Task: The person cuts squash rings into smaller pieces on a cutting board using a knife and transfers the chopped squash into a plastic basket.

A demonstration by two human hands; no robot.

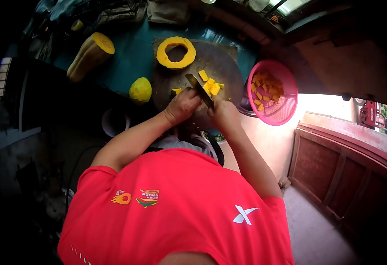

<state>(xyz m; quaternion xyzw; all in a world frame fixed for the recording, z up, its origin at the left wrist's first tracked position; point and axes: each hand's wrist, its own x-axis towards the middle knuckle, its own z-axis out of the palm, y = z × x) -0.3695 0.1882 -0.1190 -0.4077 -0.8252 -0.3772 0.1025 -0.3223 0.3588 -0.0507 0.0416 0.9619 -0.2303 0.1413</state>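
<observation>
My right hand [225, 115] is wrapped round the handle of a kitchen knife [198, 89], its blade slanting up and left over a round chopping board [228, 75]. Close to the blade's left side, my left hand [184, 106] is closed with fingers curled down at the board. A pumpkin piece [176, 91] pokes out beside those fingers; the hand hides most of whatever is under it. Several cut pumpkin chunks [212, 87] lie just right of the blade. Farther back on the board rests a thick pumpkin ring [175, 65] with a hollow middle.
A pink plastic colander [289, 104] holding pumpkin cubes [264, 86] stands right of the board. At the left are a peeled yellow chunk [140, 90] and a long cut pumpkin [89, 53] on the teal counter [129, 44]. A pale round container [115, 123] sits lower left.
</observation>
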